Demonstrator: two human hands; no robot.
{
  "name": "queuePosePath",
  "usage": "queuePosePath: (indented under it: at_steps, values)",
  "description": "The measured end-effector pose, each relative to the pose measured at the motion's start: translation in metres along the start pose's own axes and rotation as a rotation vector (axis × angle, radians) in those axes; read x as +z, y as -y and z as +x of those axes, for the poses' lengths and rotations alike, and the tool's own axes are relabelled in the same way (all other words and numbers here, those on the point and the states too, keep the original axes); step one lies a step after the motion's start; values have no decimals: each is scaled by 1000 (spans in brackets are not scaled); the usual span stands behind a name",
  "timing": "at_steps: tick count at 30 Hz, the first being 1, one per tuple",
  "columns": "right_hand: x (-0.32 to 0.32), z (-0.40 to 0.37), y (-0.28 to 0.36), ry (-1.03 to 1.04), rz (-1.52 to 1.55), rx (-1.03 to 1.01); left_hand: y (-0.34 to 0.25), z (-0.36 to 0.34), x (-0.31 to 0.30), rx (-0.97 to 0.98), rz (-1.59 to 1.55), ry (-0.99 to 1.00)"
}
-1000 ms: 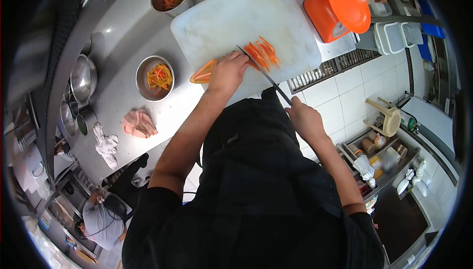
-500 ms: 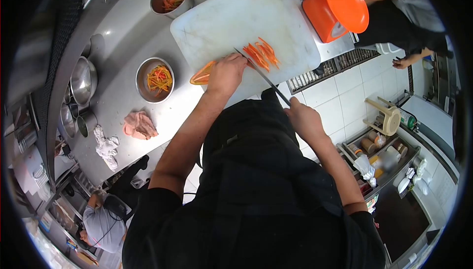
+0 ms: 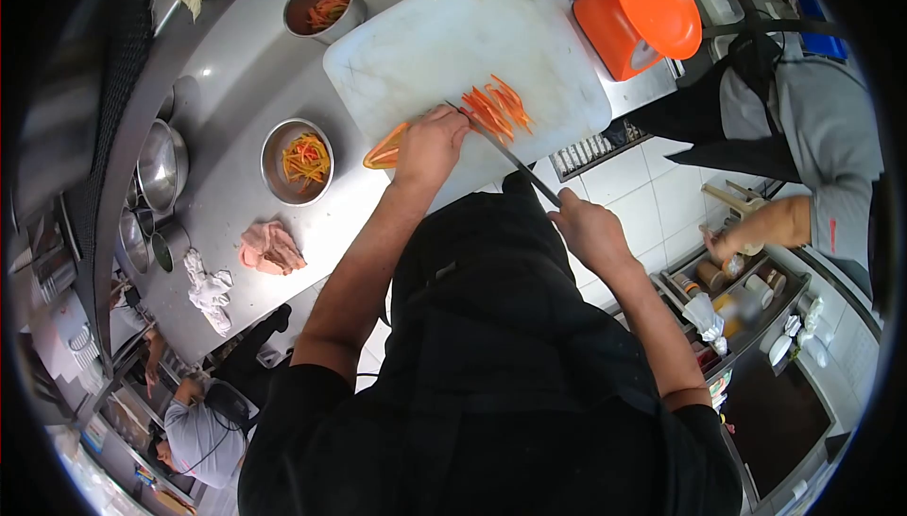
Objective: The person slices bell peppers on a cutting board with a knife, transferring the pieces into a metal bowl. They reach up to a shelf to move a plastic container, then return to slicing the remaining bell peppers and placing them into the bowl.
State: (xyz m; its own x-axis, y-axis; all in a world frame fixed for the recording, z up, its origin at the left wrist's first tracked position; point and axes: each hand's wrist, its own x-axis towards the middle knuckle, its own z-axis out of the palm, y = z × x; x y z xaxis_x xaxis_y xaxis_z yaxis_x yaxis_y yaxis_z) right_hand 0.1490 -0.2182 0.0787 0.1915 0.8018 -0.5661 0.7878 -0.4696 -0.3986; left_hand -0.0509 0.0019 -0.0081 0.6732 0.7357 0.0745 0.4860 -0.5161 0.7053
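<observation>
My right hand [image 3: 595, 232] grips the handle of a kitchen knife [image 3: 515, 159], whose blade points up and left across the cutting board. My left hand [image 3: 430, 146] is closed with its fingers curled down beside the blade, pressing on a piece of bell pepper that it mostly hides. Against the left side of that hand lies another orange bell pepper piece [image 3: 385, 149], cut side showing. Orange pepper strips [image 3: 498, 103] lie just beyond the blade on the white cutting board [image 3: 444, 34].
Two steel bowls, one nearer [image 3: 274, 176] and one farther [image 3: 354, 20], hold pepper strips. An orange scale [image 3: 605, 29] stands right of the board. Crumpled pink cloth [image 3: 271, 248] and white cloth [image 3: 208, 289] lie left. One co-worker [image 3: 831, 129] reaches over a container-filled drawer at right; others are lower left.
The co-worker at right has come farther into view, an arm now over the drawer. My hands and the knife stay nearly in place, with the blade slightly lower toward the board.
</observation>
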Motion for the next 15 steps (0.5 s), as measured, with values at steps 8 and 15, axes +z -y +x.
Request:
queuePosePath:
  at_steps: [8,15]
  values:
    - [8,25,-5,-40,153,-72,-7,7,-6,-32,106,103]
    - [-7,16,-32,-150,222,-23,-16,41,24,143,109,61]
